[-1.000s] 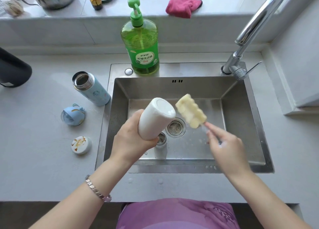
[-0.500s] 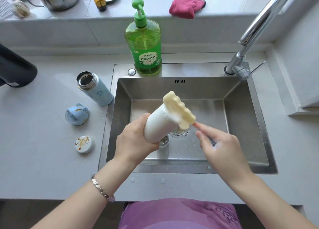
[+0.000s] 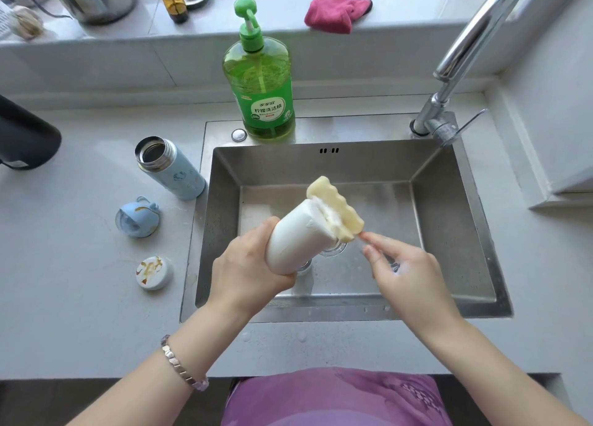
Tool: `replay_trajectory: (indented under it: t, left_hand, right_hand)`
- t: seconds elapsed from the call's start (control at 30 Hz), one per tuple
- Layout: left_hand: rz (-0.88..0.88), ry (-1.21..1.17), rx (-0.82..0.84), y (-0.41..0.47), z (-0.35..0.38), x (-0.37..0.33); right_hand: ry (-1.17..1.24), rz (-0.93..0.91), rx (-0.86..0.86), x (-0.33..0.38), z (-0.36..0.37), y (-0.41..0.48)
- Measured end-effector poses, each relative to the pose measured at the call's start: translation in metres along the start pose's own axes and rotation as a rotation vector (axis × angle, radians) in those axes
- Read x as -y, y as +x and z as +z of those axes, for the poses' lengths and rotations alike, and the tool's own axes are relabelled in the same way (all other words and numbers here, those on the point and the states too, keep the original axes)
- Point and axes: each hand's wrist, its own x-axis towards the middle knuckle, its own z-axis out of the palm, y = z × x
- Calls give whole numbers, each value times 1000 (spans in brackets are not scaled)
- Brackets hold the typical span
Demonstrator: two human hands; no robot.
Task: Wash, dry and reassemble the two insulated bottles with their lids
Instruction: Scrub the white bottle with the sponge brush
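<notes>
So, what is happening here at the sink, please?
A person is washing a white bottle over the sink. The left hand grips the tilted bottle. The right hand pinches the handle of a yellow sponge brush, whose head presses against the bottle's upper end, where foam shows. A blue bottle stands open on the counter to the left, with a blue lid and a white lid lying near it.

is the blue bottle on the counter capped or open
Open. The blue bottle stands with its steel mouth bare, and the blue lid lies apart from it on the counter.
</notes>
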Motion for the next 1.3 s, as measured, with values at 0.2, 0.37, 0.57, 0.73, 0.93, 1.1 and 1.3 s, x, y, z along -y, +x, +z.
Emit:
replay_trajectory:
  t: [0.2,0.37,0.57,0.73,0.93,1.1,1.3]
  left_hand:
    - [-10,73,13,3,-4,-3]
    - [-16,104,23,4,-3,-5]
    - [27,175,39,5,-4,-4]
    - [52,243,49,6,-5,-4]
    - [0,151,37,8,-1,-4]
    - [31,109,21,5,4,-6]
    - [69,99,-9,7,3,-7]
  right_hand:
    - [-14,-16,20,3,-1,0]
    - [-13,-35,7,5,1,2]
    - [-11,-1,10,1,3,9]
    - [-9,21,31,-1,3,11]
    - [-7,-11,34,0,1,2]
    - [8,-7,3,-4,0,0]
    - [14,25,-34,-9,1,4]
